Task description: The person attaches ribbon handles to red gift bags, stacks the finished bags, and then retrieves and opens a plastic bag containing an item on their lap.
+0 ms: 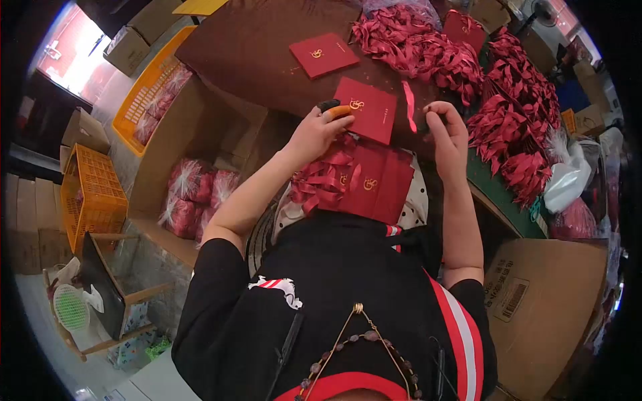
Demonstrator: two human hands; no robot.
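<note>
My left hand (324, 129), with black and orange covers on its fingers, grips the left edge of a flat red gift bag (374, 120) with a gold logo. The bag lies partly over the front edge of the brown-covered table. To its right, my right hand (449, 134) is raised with thumb and forefinger pinched; anything between the tips is too small to make out. A pink-red ribbon (409, 105) hangs between the bag and that hand, apparently apart from the fingertips. On my lap rest more flat red bags (381, 184) and a heap of looped ribbons (321, 180).
Another red bag (324, 55) lies on the brown table cover (261, 47). Big bunches of red ribbon (511, 100) cover the right side. At left stand an open carton (157, 180) with plastic-wrapped red bundles, orange crates (93, 187) and a chair (107, 287). A carton (548, 294) stands at right.
</note>
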